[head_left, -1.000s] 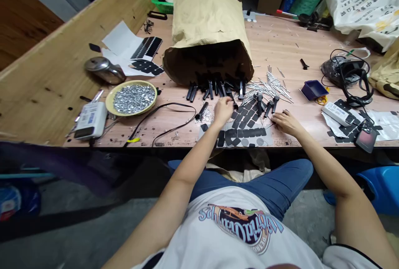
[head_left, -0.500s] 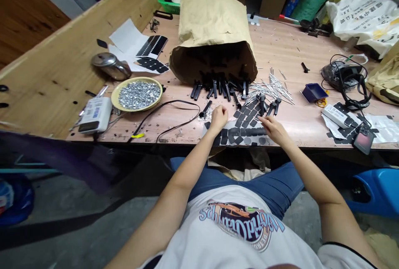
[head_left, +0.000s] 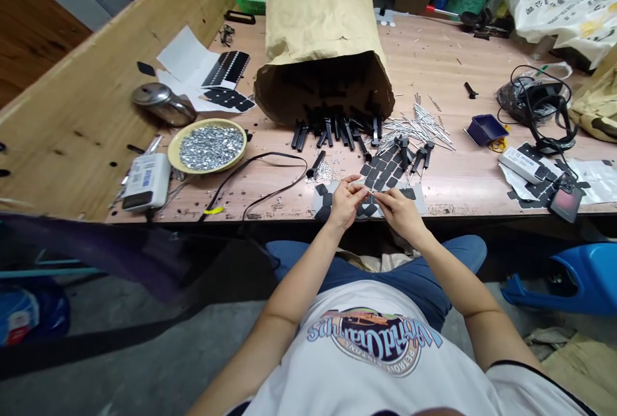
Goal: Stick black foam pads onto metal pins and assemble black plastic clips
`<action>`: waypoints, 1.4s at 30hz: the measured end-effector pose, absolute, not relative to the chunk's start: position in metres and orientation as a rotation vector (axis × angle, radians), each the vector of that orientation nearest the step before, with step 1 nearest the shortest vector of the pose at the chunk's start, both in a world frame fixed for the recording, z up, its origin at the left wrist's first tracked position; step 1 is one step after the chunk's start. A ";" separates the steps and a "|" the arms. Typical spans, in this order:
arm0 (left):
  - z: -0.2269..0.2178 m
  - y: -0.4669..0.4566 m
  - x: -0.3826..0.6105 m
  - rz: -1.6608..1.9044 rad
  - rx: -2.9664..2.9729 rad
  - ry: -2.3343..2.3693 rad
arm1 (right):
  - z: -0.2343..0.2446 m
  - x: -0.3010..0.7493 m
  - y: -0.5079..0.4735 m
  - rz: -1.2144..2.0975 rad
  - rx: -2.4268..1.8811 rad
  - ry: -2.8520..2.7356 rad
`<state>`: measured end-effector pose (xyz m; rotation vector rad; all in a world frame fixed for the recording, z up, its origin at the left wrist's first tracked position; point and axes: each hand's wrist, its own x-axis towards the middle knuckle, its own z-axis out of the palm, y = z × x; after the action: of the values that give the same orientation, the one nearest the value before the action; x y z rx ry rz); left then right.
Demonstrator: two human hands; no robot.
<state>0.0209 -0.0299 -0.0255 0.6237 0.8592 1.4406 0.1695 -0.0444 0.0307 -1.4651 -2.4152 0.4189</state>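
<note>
My left hand [head_left: 346,202] and my right hand [head_left: 400,211] meet over the front edge of the bench. A thin metal rod [head_left: 371,193] is pinched in my right fingertips, its end at my left fingertips. Whatever my left fingers pinch is too small to make out. Under both hands lies a sheet of black stickers [head_left: 324,192]. Small shiny metal pieces [head_left: 328,170] are scattered just beyond my left hand. Past my right hand stand black plastic parts [head_left: 403,152], some with rods in them, beside a loose pile of metal rods [head_left: 421,126].
A big paper sack [head_left: 321,17] lies with its mouth towards me, black parts spilling out. To the left are a yellow bowl [head_left: 243,155] of metal bits, a white box [head_left: 146,179] and a black strap [head_left: 250,159]. A purple box [head_left: 486,130] and phone [head_left: 565,198] are right.
My right hand has moved left from the black parts to meet my left hand. The left hand has come slightly lower and right. The view has shifted a little.
</note>
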 end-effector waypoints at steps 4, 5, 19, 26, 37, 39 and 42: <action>-0.026 -0.031 0.019 1.471 0.867 0.908 | 0.032 0.177 -0.045 0.537 -1.426 -2.383; -0.026 -0.031 0.018 1.462 0.920 0.909 | 0.030 0.179 -0.044 0.624 -1.387 -2.342; -0.024 -0.031 0.021 1.339 1.009 0.857 | 0.013 0.195 -0.042 1.379 -1.190 -1.806; -0.033 -0.021 0.028 1.327 0.983 0.899 | 0.010 0.200 -0.044 1.177 -1.248 -1.887; -0.034 -0.025 0.013 1.457 0.996 1.279 | 0.007 0.198 -0.054 0.353 -2.015 -2.419; -0.032 -0.026 0.012 1.483 1.015 1.306 | 0.008 0.189 -0.057 0.386 -1.998 -2.453; -0.028 -0.028 0.011 1.519 1.044 1.357 | 0.012 0.185 -0.056 0.287 -2.249 -2.249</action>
<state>0.0108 -0.0275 -0.0282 1.0438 1.3566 1.5186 0.1850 -0.0558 0.0120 -2.2492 -2.2493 0.2866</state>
